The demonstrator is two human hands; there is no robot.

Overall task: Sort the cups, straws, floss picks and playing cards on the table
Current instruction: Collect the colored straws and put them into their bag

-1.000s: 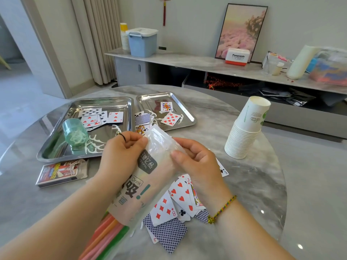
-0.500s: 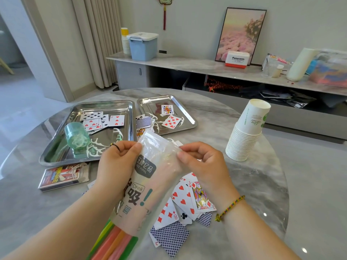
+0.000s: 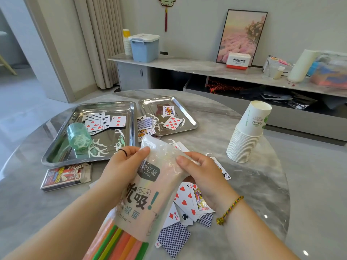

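Hands pinch the top end of the straw bag [image 3: 150, 186]

Both forearms come up from the bottom corners of the frame and meet in the middle, above the table [image 3: 262, 188]. The left hand [image 3: 124, 166] grips the bag's upper left edge, thumb laid flat on the front and the fingers curled behind. The right hand [image 3: 201, 171] pinches the upper right edge, thumb on the front and the fingers folded under the plastic; a braided bracelet sits on its wrist.

The bag is held off the table. Its long axis runs from the bottom centre of the frame up to the middle, leaning a little to the right at the top. The crumpled clear end points up and away, toward the trays. The coloured straws [image 3: 120, 243] lie along that axis, their visible part at the bottom edge of the frame.

Loose playing cards [image 3: 187, 201] lie fanned on the table under and right of the bag, some face down. At middle left the large steel tray [image 3: 56, 152] holds more cards, white floss picks [image 3: 99, 149] and a green floss container [image 3: 78, 136] on its side. The small steel tray [image 3: 187, 113] sits just right of it with cards and a few picks. A card box [image 3: 65, 175] lies just below the large tray. A leaning stack of paper cups [image 3: 246, 136] stands at middle right, mouths down.
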